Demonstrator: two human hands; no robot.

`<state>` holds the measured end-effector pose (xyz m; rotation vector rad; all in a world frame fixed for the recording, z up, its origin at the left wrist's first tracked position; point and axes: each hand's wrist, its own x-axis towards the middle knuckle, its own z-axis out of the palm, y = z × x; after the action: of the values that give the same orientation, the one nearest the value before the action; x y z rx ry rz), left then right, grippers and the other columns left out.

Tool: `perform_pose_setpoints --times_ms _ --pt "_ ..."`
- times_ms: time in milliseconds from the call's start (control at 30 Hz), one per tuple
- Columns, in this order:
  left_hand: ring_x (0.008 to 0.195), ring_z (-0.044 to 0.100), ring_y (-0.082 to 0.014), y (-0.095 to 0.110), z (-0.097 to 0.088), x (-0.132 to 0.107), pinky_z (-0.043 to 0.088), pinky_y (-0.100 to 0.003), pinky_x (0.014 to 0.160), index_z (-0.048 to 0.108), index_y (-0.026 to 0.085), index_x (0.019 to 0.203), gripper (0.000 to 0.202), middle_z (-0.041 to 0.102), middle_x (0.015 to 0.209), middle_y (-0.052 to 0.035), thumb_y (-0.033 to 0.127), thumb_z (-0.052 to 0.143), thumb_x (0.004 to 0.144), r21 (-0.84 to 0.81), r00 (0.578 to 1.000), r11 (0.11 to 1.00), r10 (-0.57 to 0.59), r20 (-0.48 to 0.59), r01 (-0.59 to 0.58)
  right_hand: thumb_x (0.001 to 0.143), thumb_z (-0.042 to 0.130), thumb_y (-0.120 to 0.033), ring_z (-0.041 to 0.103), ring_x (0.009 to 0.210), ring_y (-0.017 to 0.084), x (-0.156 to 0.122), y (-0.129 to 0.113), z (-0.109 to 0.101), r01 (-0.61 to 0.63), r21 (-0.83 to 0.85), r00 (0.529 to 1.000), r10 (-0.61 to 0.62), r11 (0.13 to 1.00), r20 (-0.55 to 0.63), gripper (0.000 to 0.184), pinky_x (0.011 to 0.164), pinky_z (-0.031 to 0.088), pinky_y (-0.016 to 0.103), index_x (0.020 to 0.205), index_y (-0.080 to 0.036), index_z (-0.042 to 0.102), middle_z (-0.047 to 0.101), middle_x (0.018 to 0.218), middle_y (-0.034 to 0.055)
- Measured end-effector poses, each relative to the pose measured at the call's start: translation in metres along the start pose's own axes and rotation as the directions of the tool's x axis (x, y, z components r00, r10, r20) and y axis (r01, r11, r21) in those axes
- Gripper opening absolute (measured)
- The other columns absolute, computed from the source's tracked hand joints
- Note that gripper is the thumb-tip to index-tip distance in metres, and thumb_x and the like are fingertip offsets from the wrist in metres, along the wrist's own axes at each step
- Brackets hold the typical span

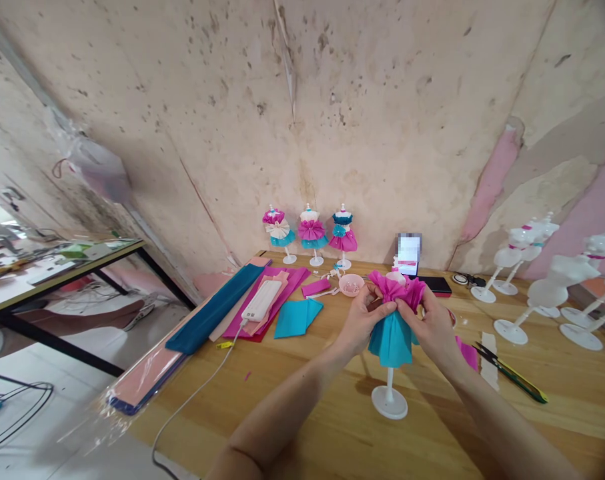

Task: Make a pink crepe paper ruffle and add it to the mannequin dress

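A small white dress form (389, 402) stands upright on the table in front of me, wearing a blue crepe paper skirt (391, 343) and a ruffled magenta crepe paper top (393, 288). From the left, my left hand (366, 317) pinches the magenta paper at the waist. My right hand (427, 319) pinches the same paper from the other side, and the thumbs almost meet at the front. The fingers behind the paper are partly hidden. Just beyond my left hand is a pink bowl (351, 285) with small bits in it.
Three dressed mini forms (312, 233) line the wall. Bare white forms (512, 331) stand at right, near green-handled scissors (519, 380). Crepe paper sheets (217, 310), a white power strip (261, 300) and blue paper pieces (296, 317) lie left. A phone (409, 257) leans at the back.
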<state>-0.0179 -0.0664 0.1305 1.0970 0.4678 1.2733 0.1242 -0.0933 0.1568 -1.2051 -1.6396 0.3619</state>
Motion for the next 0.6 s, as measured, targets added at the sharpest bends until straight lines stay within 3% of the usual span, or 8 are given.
perform_pose_setpoints --times_ms 200,367,600 --pt "0.091 0.056 -0.014 0.001 -0.005 0.002 0.043 -0.027 0.084 0.052 0.019 0.098 0.033 0.057 0.096 -0.0013 0.034 0.072 0.077 0.071 0.999 0.997 0.038 0.009 -0.039 0.087 0.058 -0.041 0.046 0.064 0.014 -0.001 -0.001 -0.002 0.01 -0.042 1.0 -0.011 0.999 -0.019 0.022 0.06 0.036 0.028 0.083 -0.021 0.049 0.053 0.072 -0.0021" --pt "0.1 0.056 -0.0165 0.005 -0.011 0.004 0.042 -0.032 0.092 0.052 0.021 0.108 0.039 0.059 0.105 -0.0039 0.034 0.071 0.078 0.103 0.998 0.993 0.061 0.035 -0.064 0.088 0.056 -0.044 0.052 0.073 0.016 0.001 -0.007 -0.007 -0.032 0.082 0.996 0.025 0.996 0.088 0.024 0.065 0.04 0.028 0.085 -0.02 0.056 0.059 0.079 0.0001" --pt "0.096 0.057 -0.0165 0.006 -0.01 0.004 0.044 -0.031 0.088 0.052 0.021 0.109 0.04 0.06 0.101 -0.0033 0.038 0.071 0.078 0.137 0.997 0.988 0.073 0.023 -0.076 0.086 0.058 -0.046 0.058 0.083 0.019 0.004 -0.011 -0.014 -0.158 0.265 0.968 0.096 0.951 0.231 0.028 0.073 0.046 0.033 0.096 -0.02 0.065 0.066 0.09 0.0025"
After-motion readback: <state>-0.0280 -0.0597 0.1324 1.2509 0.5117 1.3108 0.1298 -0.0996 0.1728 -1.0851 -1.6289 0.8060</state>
